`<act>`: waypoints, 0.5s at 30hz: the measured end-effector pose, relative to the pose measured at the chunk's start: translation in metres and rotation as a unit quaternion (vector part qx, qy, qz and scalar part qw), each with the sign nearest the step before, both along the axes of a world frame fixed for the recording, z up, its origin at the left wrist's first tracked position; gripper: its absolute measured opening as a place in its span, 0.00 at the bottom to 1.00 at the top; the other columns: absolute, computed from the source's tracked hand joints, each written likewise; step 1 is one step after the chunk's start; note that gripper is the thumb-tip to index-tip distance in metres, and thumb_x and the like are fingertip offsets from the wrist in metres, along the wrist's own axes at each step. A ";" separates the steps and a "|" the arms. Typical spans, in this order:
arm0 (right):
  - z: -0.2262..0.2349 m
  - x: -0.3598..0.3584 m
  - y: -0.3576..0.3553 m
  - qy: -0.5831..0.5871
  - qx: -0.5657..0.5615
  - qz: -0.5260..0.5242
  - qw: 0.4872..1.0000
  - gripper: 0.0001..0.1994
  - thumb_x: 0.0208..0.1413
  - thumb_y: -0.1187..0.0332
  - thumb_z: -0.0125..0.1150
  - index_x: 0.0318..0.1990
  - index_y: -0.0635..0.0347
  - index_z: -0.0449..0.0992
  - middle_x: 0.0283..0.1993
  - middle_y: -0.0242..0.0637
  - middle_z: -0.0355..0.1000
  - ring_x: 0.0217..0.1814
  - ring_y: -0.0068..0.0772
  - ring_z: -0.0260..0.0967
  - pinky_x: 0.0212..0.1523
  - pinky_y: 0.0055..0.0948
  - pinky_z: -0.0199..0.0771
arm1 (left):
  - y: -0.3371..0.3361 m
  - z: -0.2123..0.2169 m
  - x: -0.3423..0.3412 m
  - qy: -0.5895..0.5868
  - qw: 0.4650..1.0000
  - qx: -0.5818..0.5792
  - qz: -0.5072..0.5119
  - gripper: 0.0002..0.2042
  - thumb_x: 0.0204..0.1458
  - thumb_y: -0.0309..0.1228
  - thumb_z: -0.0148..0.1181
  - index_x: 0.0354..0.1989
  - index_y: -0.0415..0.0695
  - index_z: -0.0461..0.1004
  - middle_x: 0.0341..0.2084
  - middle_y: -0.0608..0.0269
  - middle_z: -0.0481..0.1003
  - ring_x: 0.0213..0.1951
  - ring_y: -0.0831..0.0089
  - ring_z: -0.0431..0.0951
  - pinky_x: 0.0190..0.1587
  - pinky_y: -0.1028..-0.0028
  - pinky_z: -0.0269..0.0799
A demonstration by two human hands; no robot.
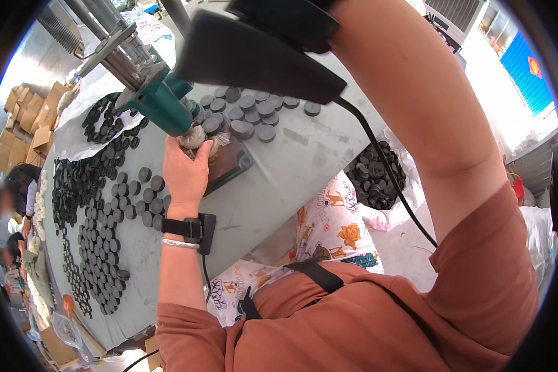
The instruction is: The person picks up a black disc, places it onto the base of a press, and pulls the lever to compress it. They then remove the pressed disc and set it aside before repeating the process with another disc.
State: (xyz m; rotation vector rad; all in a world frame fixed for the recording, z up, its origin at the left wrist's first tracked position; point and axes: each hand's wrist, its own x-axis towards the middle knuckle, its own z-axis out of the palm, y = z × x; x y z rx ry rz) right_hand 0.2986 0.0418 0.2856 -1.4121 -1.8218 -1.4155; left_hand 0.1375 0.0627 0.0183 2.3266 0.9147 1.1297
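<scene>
My left hand (185, 170) reaches in under a green press head (162, 105) with steel columns. Its thumb and fingers close round a whitish wrapped lump (193, 137) at the press base; the fingertips are partly hidden. Right beside it sits a grey round disc (212, 125). A dark flat base plate (232, 166) lies by the thumb. A black wrist band with a small box (206, 233) and a light bracelet circle my left wrist. My right arm (415, 87) is raised toward the top edge, where a blurred black device (260, 59) is strapped on; the right hand is out of sight.
Grey discs (99, 254) stand in rows on the grey table (279, 177), with black rings (108, 121) heaped behind. More grey discs (254, 111) lie beyond the press. A sack of black pieces (378, 173) stands to the right. Two people (25, 186) and cardboard boxes (34, 118) are at left.
</scene>
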 end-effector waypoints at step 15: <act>-0.139 -0.031 -0.136 0.269 0.043 0.331 0.903 0.07 0.32 0.81 0.53 0.20 0.61 0.62 0.19 0.36 0.59 0.20 0.38 0.53 0.23 0.33 0.55 | -0.001 0.001 -0.019 0.015 0.999 -0.046 -0.001 0.36 0.41 0.32 0.70 0.60 0.35 0.61 0.42 0.52 0.77 0.45 0.60 0.77 0.48 0.65 0.71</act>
